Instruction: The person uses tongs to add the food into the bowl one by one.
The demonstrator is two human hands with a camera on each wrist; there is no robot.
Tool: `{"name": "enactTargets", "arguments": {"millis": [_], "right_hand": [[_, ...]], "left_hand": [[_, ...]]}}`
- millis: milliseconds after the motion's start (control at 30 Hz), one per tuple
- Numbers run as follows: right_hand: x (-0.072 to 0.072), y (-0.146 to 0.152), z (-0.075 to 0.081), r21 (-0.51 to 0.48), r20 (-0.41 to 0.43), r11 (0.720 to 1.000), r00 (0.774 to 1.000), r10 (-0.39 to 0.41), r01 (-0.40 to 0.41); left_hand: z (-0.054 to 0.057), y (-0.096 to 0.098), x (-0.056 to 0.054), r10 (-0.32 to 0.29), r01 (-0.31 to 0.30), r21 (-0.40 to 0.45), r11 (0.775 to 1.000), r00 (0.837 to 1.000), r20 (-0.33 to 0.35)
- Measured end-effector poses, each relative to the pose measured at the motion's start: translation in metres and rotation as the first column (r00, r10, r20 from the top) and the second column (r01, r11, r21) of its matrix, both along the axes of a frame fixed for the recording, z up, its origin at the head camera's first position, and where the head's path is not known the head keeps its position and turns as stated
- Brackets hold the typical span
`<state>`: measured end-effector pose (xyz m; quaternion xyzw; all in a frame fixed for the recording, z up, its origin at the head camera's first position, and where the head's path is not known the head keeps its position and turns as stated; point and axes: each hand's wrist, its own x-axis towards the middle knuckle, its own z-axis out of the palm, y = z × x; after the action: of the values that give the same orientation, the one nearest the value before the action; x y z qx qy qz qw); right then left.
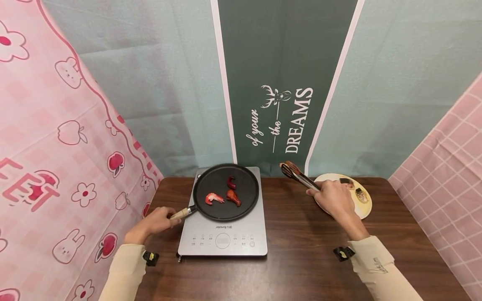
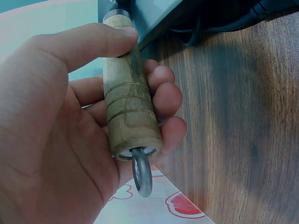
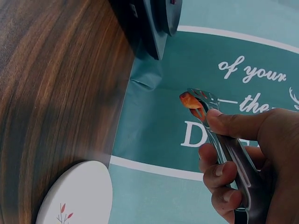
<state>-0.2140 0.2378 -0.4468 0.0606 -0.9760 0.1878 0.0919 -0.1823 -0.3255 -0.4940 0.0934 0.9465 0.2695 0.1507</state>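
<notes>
My left hand (image 1: pixel 156 221) grips the wooden handle (image 2: pixel 131 107) of a black frying pan (image 1: pixel 244 182), thumb along the top and fingers curled beneath. In the pan lie a shrimp (image 1: pixel 214 198), a drumstick (image 1: pixel 233 197) and a dark red curved piece (image 1: pixel 231 182). The pan sits on a silver induction cooker (image 1: pixel 241 228). My right hand (image 1: pixel 333 200) holds metal food tongs (image 1: pixel 306 180), raised left of the plate in the head view. Between the tong heads is an orange-brown piece of food (image 3: pixel 190 100), partly hidden by them.
A pale plate (image 1: pixel 364 212) stands on the right of the wooden table (image 1: pixel 293 267), bearing a dark-and-brown piece (image 1: pixel 346 182) and a round yellowish one (image 1: pixel 361 195). Fabric backdrops (image 1: pixel 180 83) rise behind and at both sides. A black cable (image 2: pixel 229 25) runs beside the cooker.
</notes>
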Motion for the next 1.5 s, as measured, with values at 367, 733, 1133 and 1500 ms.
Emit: {"name": "enactTargets", "arguments": {"millis": [367, 733, 1133, 1500], "right_hand": [[-0.003, -0.009, -0.001, -0.004, -0.020, 1.000, 1.000, -0.008, 0.008], [-0.005, -0.022, -0.001, -0.058, 0.012, 0.998, 1.000, -0.026, 0.026], [-0.007, -0.036, 0.001, -0.055, -0.013, 0.998, 1.000, 0.007, -0.008], [-0.010, -0.051, -0.001, -0.056, -0.035, 0.998, 0.999, 0.036, -0.038]], "left_hand": [[0.000, 0.000, -0.001, 0.005, -0.005, 0.001, 1.000, 1.000, 0.018], [-0.001, 0.000, -0.002, 0.004, -0.004, 0.006, 1.000, 1.000, 0.024], [0.000, -0.001, -0.001, 0.003, -0.003, -0.003, 1.000, 1.000, -0.004], [-0.002, -0.002, -0.002, 0.006, -0.006, 0.004, 1.000, 1.000, 0.012]]}}
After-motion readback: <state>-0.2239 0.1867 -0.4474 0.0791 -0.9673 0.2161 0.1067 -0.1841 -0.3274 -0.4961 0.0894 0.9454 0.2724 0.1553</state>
